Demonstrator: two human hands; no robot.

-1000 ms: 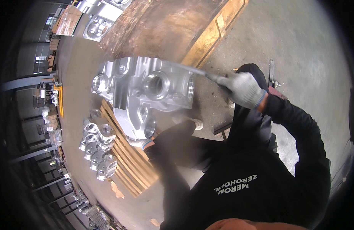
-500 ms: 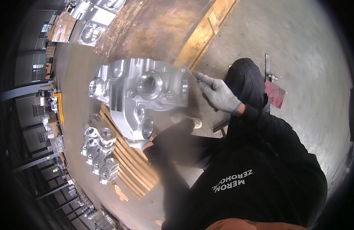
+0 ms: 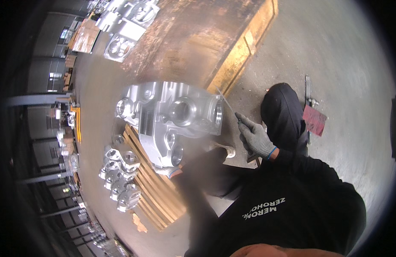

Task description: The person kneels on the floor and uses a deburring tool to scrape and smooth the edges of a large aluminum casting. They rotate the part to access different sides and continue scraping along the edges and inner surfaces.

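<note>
A large silver metal casting [image 3: 161, 122] with several round bores sits in front of me, beside the brown tabletop. My right hand [image 3: 257, 139], in a grey glove with a blue cuff edge, is closed around the dark handle of a slim, file-like tool [image 3: 228, 104]. The thin shaft points up and left, its tip near the casting's right end bore and apart from it as far as I can see. My left hand [image 3: 169, 171], also gloved, is at the casting's lower edge, by the bottom bore. The casting hides its fingers, so their grip does not show.
Behind the casting stands a worn brown table [image 3: 185, 47] with more castings [image 3: 121, 46] at its far left. Smaller castings [image 3: 121, 177] lie beside wooden slats [image 3: 153, 188] at lower left. A red sheet [image 3: 314, 120] and a metal bar [image 3: 308, 88] are right of my knee.
The whole view has shifted, so the scene sits lower and further right. Relative to the casting, my right hand and the tool have drawn back toward me. My left hand stays at the lower edge.
</note>
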